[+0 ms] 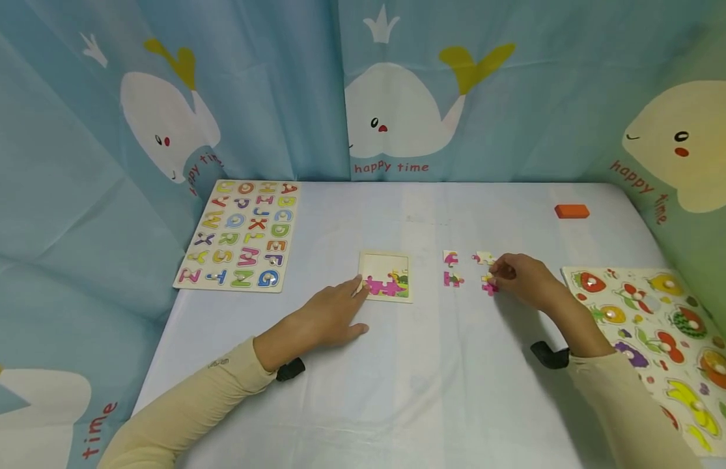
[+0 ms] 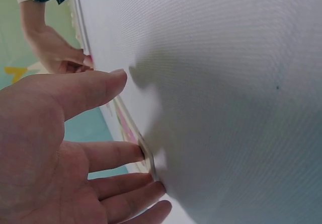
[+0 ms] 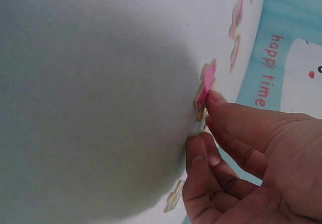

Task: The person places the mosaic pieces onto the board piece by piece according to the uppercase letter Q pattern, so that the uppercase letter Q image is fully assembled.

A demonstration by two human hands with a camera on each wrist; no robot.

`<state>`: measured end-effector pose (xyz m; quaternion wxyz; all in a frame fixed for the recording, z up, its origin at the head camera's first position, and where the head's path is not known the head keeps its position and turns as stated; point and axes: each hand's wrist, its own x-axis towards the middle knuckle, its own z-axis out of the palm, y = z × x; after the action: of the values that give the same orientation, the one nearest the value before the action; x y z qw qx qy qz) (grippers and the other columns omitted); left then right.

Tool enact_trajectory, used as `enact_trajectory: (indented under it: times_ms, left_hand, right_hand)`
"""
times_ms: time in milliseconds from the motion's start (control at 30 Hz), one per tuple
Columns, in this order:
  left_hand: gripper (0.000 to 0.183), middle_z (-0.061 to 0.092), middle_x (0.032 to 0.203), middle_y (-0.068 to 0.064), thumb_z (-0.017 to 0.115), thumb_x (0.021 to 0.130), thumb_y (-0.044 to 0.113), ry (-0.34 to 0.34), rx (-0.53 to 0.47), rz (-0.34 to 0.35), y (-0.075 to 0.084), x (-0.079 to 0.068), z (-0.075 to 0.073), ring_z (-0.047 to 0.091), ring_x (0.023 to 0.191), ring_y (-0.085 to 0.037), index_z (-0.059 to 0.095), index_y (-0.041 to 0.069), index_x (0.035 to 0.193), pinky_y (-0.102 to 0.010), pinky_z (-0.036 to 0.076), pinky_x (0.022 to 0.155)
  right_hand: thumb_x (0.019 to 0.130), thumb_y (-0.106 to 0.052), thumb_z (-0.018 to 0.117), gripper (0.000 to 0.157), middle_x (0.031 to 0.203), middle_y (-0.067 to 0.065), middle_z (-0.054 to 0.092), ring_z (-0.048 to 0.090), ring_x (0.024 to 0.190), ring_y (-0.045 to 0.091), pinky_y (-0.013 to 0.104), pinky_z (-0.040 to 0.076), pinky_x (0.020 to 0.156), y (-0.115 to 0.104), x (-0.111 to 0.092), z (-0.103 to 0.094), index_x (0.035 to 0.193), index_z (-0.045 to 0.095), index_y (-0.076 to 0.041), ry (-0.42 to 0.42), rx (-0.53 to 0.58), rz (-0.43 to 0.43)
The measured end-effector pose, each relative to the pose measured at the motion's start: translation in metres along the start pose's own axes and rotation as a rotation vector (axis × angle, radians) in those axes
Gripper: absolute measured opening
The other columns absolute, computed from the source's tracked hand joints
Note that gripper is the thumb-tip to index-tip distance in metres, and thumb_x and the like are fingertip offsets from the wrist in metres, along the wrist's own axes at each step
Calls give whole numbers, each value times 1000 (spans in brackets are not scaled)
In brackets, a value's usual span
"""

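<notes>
A small wooden puzzle tray (image 1: pixel 385 262) lies mid-table, with pink and green pieces (image 1: pixel 392 285) fitted along its lower and right sides. My left hand (image 1: pixel 333 314) rests at its left edge, fingers straight, thumb apart; in the left wrist view its fingertips (image 2: pixel 136 153) touch the rim. To the right, my right hand (image 1: pixel 525 280) pinches a pink and yellow jigsaw piece (image 3: pixel 205 85) between thumb and index finger, at the tabletop. Loose beside it are a pink piece (image 1: pixel 450 258), a pink and green piece (image 1: pixel 454 280) and a pale piece (image 1: pixel 484 258).
An alphabet peg board (image 1: pixel 236 236) lies at the back left. A fruit peg board (image 1: pixel 638 319) is at the right, partly under my right forearm. An orange block (image 1: pixel 572 211) sits at the back right. Whale-print curtains (image 1: pixel 398 117) stand around the table.
</notes>
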<state>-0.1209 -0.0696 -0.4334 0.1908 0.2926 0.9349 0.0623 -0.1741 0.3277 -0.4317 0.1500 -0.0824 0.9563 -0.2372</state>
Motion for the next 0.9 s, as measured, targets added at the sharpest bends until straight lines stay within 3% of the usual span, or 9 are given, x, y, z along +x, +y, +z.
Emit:
enact_trajectory:
  times_ms: [200,433,600,900]
  left_hand:
    - [78,32,172,-20,65,104,46,9,4,1,0,1,-1,39,157,-34,40,2,163,-47,40,125]
    - [77,33,172,-20,66,104,46,12,1,-2,0,0,-1,39,157,-34,41,2,162,-47,41,125]
    - [77,33,172,-20,66,104,45,10,-5,-4,0,0,-2,39,157,-35,41,2,162,-48,40,125]
    - [76,33,172,-19,65,104,46,6,-1,-3,0,0,-2,38,158,-34,41,3,162,-48,39,125]
  right_hand:
    - [100,-6,70,15,101,18,64,56,96,33,41,52,79,-7,0,1,111,65,3,6,-23,11]
    - [101,-4,68,17,103,22,65,59,94,33,46,56,81,-28,7,6,113,65,7,30,-55,-44]
    - [103,-5,64,22,113,26,64,63,100,36,48,57,83,-60,16,15,121,65,8,35,-19,-106]
    - [100,0,68,33,128,22,64,65,109,35,51,57,97,-106,32,52,131,62,4,19,22,-285]
